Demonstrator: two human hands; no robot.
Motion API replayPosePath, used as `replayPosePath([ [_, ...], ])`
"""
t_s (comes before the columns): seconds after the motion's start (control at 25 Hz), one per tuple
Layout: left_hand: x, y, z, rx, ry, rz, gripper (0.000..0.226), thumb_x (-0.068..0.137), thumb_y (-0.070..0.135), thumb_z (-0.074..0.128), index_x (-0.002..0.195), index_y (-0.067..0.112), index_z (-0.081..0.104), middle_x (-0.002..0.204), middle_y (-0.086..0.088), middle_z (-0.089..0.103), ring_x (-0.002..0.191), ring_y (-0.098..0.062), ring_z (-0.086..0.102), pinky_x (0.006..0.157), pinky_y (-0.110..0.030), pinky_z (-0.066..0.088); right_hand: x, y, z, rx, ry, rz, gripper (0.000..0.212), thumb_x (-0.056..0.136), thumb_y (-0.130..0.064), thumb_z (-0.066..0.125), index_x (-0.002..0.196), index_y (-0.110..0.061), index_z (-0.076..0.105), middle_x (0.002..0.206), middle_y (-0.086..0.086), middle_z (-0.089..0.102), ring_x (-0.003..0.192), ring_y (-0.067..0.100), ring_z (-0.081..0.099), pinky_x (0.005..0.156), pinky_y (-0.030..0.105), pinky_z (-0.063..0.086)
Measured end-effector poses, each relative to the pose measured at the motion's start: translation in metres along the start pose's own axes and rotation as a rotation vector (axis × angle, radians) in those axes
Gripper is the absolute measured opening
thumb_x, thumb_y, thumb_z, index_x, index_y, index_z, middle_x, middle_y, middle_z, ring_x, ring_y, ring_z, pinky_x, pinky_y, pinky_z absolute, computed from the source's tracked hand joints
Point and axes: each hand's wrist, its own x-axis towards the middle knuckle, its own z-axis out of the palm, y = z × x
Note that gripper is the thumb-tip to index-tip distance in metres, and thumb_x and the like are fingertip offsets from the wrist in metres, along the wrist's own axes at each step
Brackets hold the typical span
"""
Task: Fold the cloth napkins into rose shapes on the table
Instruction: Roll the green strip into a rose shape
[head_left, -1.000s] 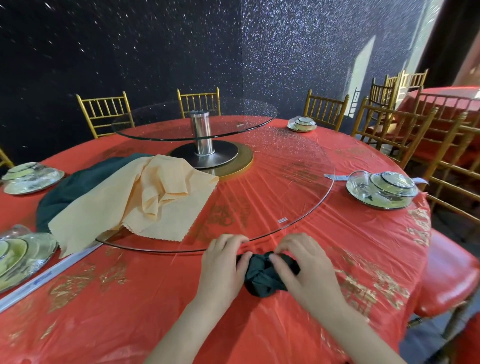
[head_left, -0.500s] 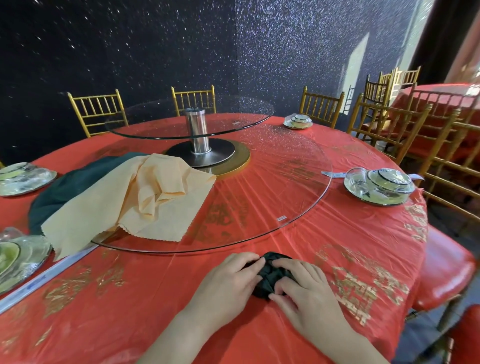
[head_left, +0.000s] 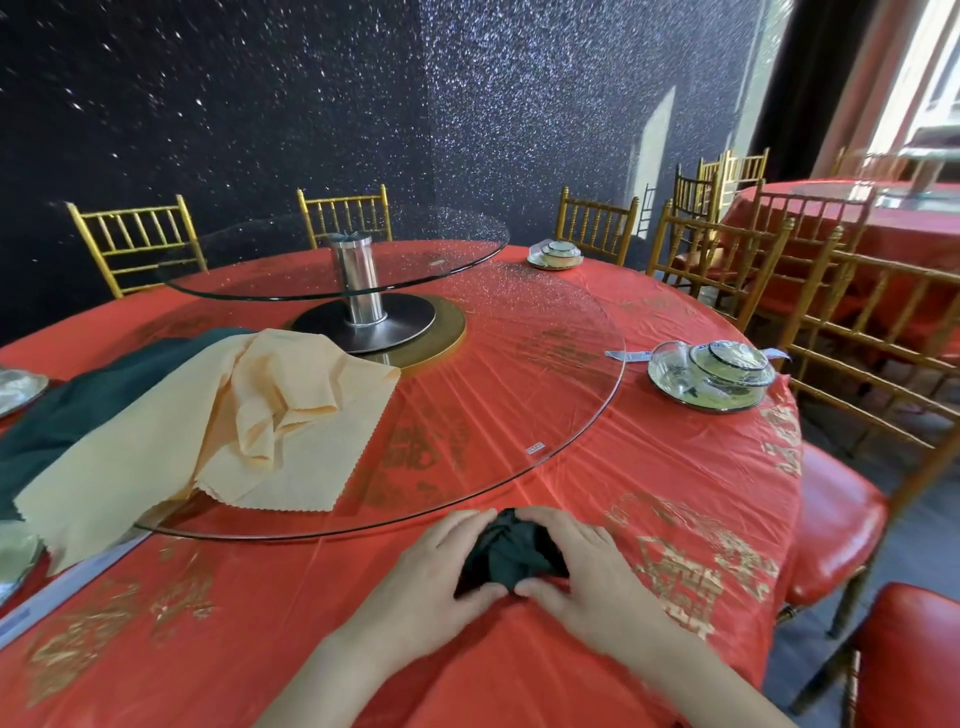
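Observation:
A dark green napkin (head_left: 511, 553), bunched into a small round bundle, sits on the red tablecloth (head_left: 597, 467) near the front edge. My left hand (head_left: 434, 577) cups its left side, fingers curled round it and thumb at its lower edge. My right hand (head_left: 576, 566) cups the right side the same way. A loose peach napkin (head_left: 249, 421) lies crumpled on the glass turntable (head_left: 576, 415) at the left, over another dark green cloth (head_left: 88, 400).
A second, raised glass tier (head_left: 447, 260) stands on a steel post (head_left: 358, 283) at the table's centre. Wrapped dish sets (head_left: 711, 374) sit at the right, far side and left edge. Gold chairs (head_left: 852, 364) with red seats ring the table; another red table stands far right.
Both hands have closed in round the green bundle, which has become tighter and rounder. The head view has shifted slightly.

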Motion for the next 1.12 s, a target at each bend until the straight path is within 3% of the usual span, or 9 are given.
replayPosePath([
  [0.08,0.007,0.005,-0.009,-0.127,0.0,-0.086,0.041,0.087,0.049,0.056,0.123,0.047,0.037,0.116,0.041,0.039,0.105,0.024,0.038,0.089,0.0,0.03,0.003,0.0,-0.006,0.256,-0.02,0.135,0.035,0.086,-0.04,0.063,0.112,-0.048,0.04,0.107,-0.036,0.051,0.098,-0.017,0.049,0.086,0.009,0.036],
  [0.16,0.018,0.013,-0.013,-0.236,0.02,-0.125,0.02,0.084,0.061,0.043,0.095,0.046,0.05,0.091,0.029,0.058,0.088,0.014,0.053,0.077,-0.01,0.039,0.006,0.002,-0.01,0.359,0.073,0.234,0.013,0.085,-0.049,0.058,0.092,-0.038,0.056,0.078,-0.018,0.063,0.069,-0.006,0.056,0.065,0.017,0.042],
  [0.28,0.034,0.02,-0.009,-0.187,-0.052,-0.209,0.046,0.09,0.061,0.035,0.063,0.025,0.047,0.064,0.01,0.048,0.062,-0.005,0.048,0.063,-0.027,0.037,0.009,0.007,-0.011,0.295,0.082,0.382,0.038,0.088,-0.052,0.053,0.08,-0.016,0.062,0.07,0.002,0.063,0.059,0.01,0.053,0.056,0.027,0.041],
  [0.4,0.043,0.024,0.0,0.231,0.096,-0.172,0.041,0.099,0.044,0.033,0.082,0.022,0.062,0.087,0.006,0.059,0.083,-0.015,0.059,0.074,-0.03,0.043,0.014,0.014,-0.008,0.194,0.055,0.468,0.028,0.093,-0.04,0.052,0.078,-0.017,0.059,0.075,0.001,0.063,0.066,0.015,0.055,0.059,0.027,0.041],
  [0.48,0.045,0.032,0.003,0.382,0.256,0.051,0.033,0.096,0.034,0.037,0.098,0.023,0.068,0.102,0.009,0.063,0.093,-0.016,0.063,0.08,-0.031,0.048,0.02,0.014,-0.007,0.196,0.066,0.495,0.027,0.093,-0.033,0.054,0.067,-0.022,0.052,0.066,-0.003,0.057,0.058,0.011,0.048,0.054,0.024,0.036],
  [0.64,0.038,0.043,0.016,0.281,0.012,0.014,0.05,0.097,0.05,0.029,0.14,0.025,0.038,0.14,0.011,0.04,0.128,-0.014,0.038,0.103,-0.031,0.034,0.028,0.015,-0.006,0.222,0.111,0.533,0.029,0.09,-0.026,0.058,0.062,-0.027,0.049,0.065,-0.008,0.055,0.06,0.006,0.048,0.057,0.022,0.039],
  [0.72,0.035,0.036,0.021,0.332,-0.006,-0.007,0.056,0.095,0.054,0.034,0.144,0.026,0.027,0.14,0.011,0.035,0.129,-0.013,0.032,0.104,-0.029,0.031,0.028,0.015,-0.004,0.219,0.122,0.532,0.027,0.089,-0.028,0.06,0.063,-0.027,0.051,0.064,-0.01,0.054,0.06,0.004,0.047,0.055,0.02,0.038],
  [0.96,0.039,0.032,0.022,0.326,0.034,-0.024,0.039,0.094,0.047,0.043,0.124,0.023,0.04,0.118,0.006,0.043,0.115,-0.016,0.042,0.094,-0.027,0.036,0.025,0.022,-0.016,0.055,0.088,0.545,0.021,0.09,-0.032,0.061,0.07,-0.026,0.054,0.072,-0.008,0.057,0.066,0.007,0.052,0.052,0.015,0.036],
  [1.12,0.041,0.032,0.028,0.381,0.056,-0.011,0.038,0.09,0.048,0.048,0.119,0.023,0.047,0.111,0.005,0.049,0.106,-0.016,0.049,0.089,-0.029,0.039,0.024,0.023,-0.017,-0.037,0.024,0.554,0.038,0.091,-0.041,0.054,0.072,-0.008,0.058,0.065,0.004,0.058,0.059,0.02,0.053,0.051,0.029,0.038],
])
